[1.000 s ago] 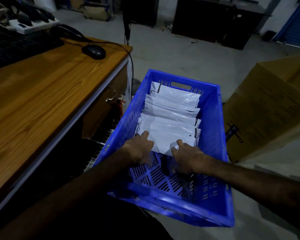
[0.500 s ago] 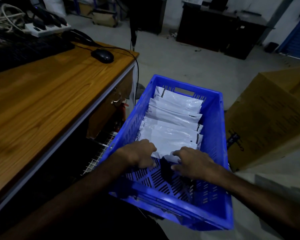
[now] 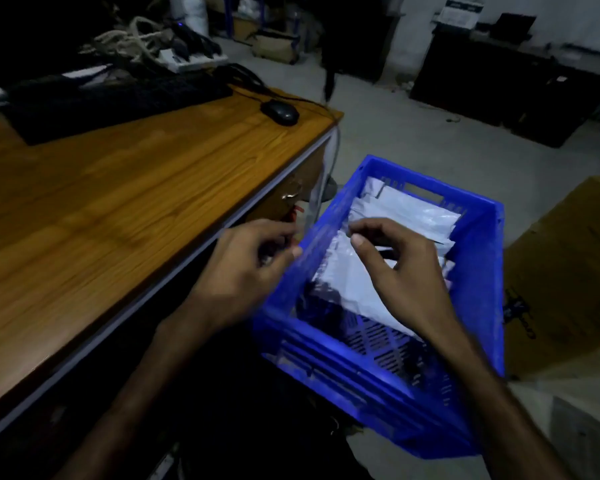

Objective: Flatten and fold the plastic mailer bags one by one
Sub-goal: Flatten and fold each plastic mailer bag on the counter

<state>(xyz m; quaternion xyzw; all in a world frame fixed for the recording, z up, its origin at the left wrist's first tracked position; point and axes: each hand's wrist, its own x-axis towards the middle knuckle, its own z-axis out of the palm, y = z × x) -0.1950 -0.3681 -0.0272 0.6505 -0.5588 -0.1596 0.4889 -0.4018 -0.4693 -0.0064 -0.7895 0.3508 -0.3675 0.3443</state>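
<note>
A blue plastic crate (image 3: 478, 327) stands to the right of the desk. Inside it lies a row of several folded white mailer bags (image 3: 406, 211); the nearest one (image 3: 350, 289) slants toward the crate's front. My left hand (image 3: 243, 271) hovers over the crate's left rim with its fingers loosely curled, and I see nothing in it. My right hand (image 3: 399, 268) hangs above the nearest bags, fingers loosely curled, thumb close to the index finger, nothing visible between them. Both hands are blurred.
A wooden desk (image 3: 101, 209) fills the left side, with a black mouse (image 3: 280, 112), a keyboard (image 3: 118, 98) and a power strip with cables at its far end. A brown cardboard box (image 3: 568, 271) stands right of the crate. Dark cabinets line the far wall.
Both hands have lifted off the front bag and out of the crate's bottom. My left hand has moved left to the rim. The camera has tilted up and leftward.
</note>
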